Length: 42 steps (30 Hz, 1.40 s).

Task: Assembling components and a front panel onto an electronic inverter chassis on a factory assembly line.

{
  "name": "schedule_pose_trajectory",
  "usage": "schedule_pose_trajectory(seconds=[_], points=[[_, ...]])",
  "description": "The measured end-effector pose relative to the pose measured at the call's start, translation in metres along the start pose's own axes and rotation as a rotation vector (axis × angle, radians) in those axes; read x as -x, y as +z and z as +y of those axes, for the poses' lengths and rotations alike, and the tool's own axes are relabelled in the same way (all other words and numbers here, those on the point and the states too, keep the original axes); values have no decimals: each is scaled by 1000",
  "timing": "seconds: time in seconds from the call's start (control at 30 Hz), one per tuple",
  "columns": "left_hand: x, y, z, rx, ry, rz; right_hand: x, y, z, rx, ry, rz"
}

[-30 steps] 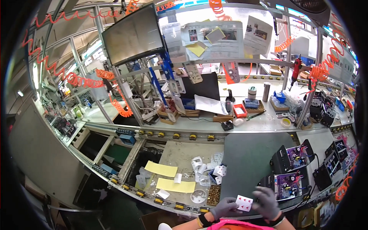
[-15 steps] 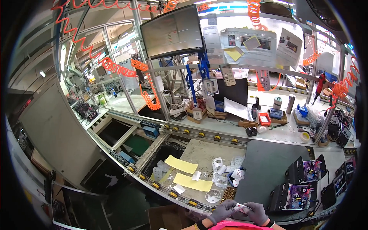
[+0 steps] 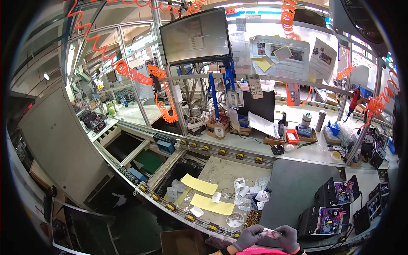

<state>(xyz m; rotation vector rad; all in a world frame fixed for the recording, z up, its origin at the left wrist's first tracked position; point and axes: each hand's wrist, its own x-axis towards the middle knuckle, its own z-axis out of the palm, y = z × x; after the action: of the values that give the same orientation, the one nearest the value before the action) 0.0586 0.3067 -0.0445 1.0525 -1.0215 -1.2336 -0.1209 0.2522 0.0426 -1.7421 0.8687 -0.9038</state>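
Note:
Low in the view, close to my body, my left hand [image 3: 248, 237] and my right hand [image 3: 289, 238] wear grey gloves. Their fingers pinch a small white piece with red marks [image 3: 270, 233] from both sides; its exact kind is too small to make out. Just beyond my left hand are a box of brass-coloured small parts [image 3: 252, 217] and a round white dish [image 3: 234, 220] of tiny pieces. Open black device housings [image 3: 331, 217] with purple circuit boards and wires stand to the right of my right hand.
Yellow sheets [image 3: 212, 204] and clear plastic scraps [image 3: 243, 204] lie on the work surface left of a dark mat [image 3: 289, 187]. A roller rail [image 3: 222, 152] runs behind. Farther back are a monitor [image 3: 196, 36], orange coiled hoses [image 3: 287, 19] and a hanging red power screwdriver [image 3: 354, 100].
The view has shifted slightly. Both hands stay together on the small white piece, whose tilt between the fingers looks a little different.

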Motion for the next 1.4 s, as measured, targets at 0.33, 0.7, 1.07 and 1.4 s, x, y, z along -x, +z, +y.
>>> schedule_pose_trajectory(seconds=[0.33, 0.7, 1.07, 1.4], points=[[2, -2, 12, -201, 155, -25, 8, -4, -2, 147, -68, 18], [12, -8, 3, -70, -104, 22, 9, 0, -22, 667, -537, 84], [6, -19, -17, 46, -167, -80, 15, 6, -22, 268, -271, 60], [9, -10, 4, -348, 128, -133, 14, 4, -7, 420, -342, -87]])
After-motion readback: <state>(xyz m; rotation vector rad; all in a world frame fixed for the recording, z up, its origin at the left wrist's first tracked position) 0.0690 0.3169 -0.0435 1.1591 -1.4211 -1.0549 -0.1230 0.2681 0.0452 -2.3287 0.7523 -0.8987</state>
